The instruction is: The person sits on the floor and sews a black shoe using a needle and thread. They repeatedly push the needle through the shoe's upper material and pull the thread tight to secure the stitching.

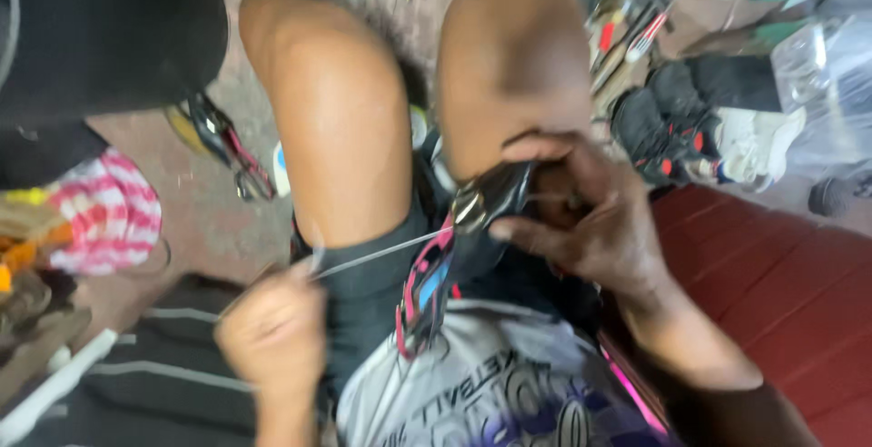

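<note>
Between the person's bare knees, a dark shoe with pink and blue trim was held up against the right knee, its shiny black upper facing the camera. From it a thin pale thread ran taut, down and to the left, to the left hand.

That left hand was clenched into a fist around the thread's end, knuckles up, low by the left thigh; blur hid whether it also held a needle. The right hand grasped the shoe from the right side, thumb lying across the top edge and fingers curled beneath, the wrist bent inward and the forearm coming up from the lower right.

Both knees crowded the shoe closely, so the open room lay mostly to the left, along the line of the thread. Right of the forearm a dark red bench surface ran to the frame's edge. Beyond the knees, on the ground, a loose spread of hand tools lay scattered, with a black and white shoe and a clear plastic bag near them; what the bag held could not be told. At far left sat a red and white striped cloth, and beside it a black garment.
</note>
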